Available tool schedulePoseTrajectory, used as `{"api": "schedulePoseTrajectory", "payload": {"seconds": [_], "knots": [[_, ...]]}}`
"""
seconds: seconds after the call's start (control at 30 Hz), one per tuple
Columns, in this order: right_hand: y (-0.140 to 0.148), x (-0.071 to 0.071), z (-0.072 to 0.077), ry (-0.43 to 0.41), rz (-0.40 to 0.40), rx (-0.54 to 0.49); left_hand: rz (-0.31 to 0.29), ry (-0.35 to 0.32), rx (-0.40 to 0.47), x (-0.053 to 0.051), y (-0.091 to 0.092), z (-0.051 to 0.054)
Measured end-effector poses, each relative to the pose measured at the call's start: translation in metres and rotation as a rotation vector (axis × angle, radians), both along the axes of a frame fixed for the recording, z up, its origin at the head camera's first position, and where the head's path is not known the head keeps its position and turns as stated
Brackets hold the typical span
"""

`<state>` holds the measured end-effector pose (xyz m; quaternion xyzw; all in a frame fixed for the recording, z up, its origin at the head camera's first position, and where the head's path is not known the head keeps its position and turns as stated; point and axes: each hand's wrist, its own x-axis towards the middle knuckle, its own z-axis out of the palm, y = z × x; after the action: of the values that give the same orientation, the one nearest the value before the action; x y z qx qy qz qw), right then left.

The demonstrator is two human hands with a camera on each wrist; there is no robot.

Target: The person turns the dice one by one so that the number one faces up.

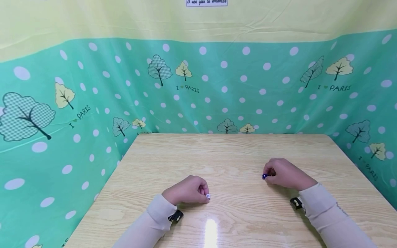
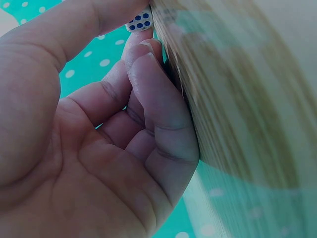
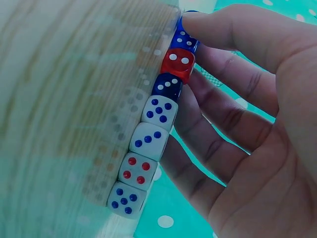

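Observation:
My left hand [image 1: 190, 190] pinches a white die [image 1: 208, 196] with blue dots between thumb and fingertips, low over the wooden table. In the left wrist view the white die [image 2: 139, 21] shows at the fingertips beside the tabletop. Farther right, my right hand [image 1: 284, 174] pinches a blue die [image 1: 264, 176] with white dots. The right wrist view shows that blue die [image 3: 184, 37] at one end of a row of touching dice: a red die [image 3: 178, 64], a dark blue die [image 3: 167, 86], then several white dice [image 3: 148, 139]. In the head view the hand hides most of the row.
The wooden table [image 1: 192, 151] reaches back to a green, dotted curtain [image 1: 186, 103] that hangs behind it and on both sides. A bright light reflection [image 1: 211, 232] lies near the front. Each wrist wears a small black device [image 1: 176, 216].

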<state>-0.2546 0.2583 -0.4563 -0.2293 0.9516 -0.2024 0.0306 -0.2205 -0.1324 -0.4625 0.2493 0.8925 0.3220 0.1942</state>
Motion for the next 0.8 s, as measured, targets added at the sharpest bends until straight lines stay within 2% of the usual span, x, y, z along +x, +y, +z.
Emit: {"api": "schedulePoseTrajectory", "payload": {"seconds": [0.27, 0.6, 0.67, 0.8], "knots": [[-0.001, 0.001, 0.0, -0.006, -0.017, 0.006, 0.002, -0.002, 0.002, 0.001, 0.0, 0.001], [0.001, 0.0, 0.0, -0.008, 0.003, 0.009, 0.001, -0.002, -0.001, 0.001, -0.001, 0.001], [0.002, 0.0, 0.001, -0.02, 0.009, 0.0, 0.001, -0.004, 0.001, 0.001, -0.001, 0.001], [0.012, 0.001, 0.004, -0.062, -0.03, -0.036, -0.001, -0.006, 0.003, 0.0, -0.001, -0.001]]}}
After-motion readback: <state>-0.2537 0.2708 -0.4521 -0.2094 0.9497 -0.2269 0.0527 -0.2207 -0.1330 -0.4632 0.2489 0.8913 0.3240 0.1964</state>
